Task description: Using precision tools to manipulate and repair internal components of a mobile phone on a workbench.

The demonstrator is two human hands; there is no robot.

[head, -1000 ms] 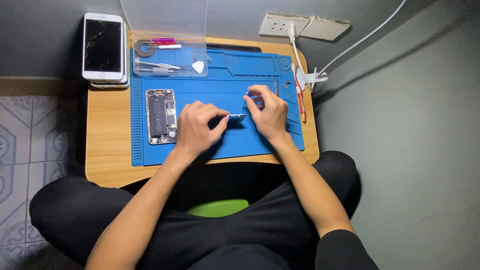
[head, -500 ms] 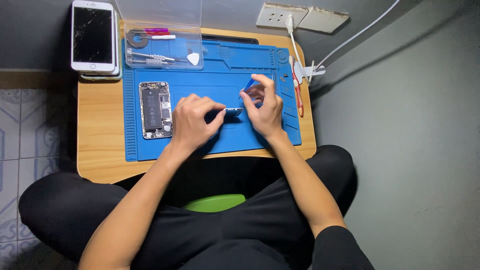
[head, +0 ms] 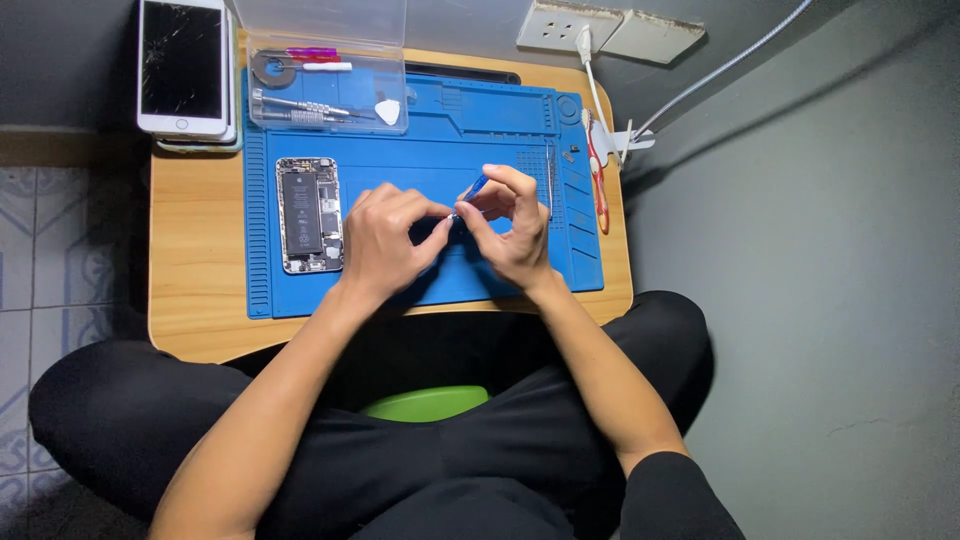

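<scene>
Both hands are bunched together over the middle of the blue repair mat [head: 420,290]: the right hand [head: 512,225] has its fingers curled shut around a small blue-handled screwdriver [head: 477,186], and the left hand [head: 385,240] is pinched closed at the driver's tip, thumb and forefinger meeting there. Whatever sits between those fingertips is too tiny to make out, so I can't tell if it's a screw or a bit. That's the risky part imo: anything that small held up off the mat can pop loose if the pinch slips, and it'd likely bounce off the mat and roll away. The opened phone [head: 308,214] lies just left of the left hand with its insides exposed, so a wrist sliding that way could nudge it. Room-wise it's tight: the wooden table [head: 195,300] ends just past the mat's near edge at the person's lap, red-handled tweezers [head: 597,180] lie near the right edge, and the clear plastic tool box [head: 325,95] with a cracked white phone [head: 183,65] takes up the far left. The most open space is the bare mat below the hands.
</scene>
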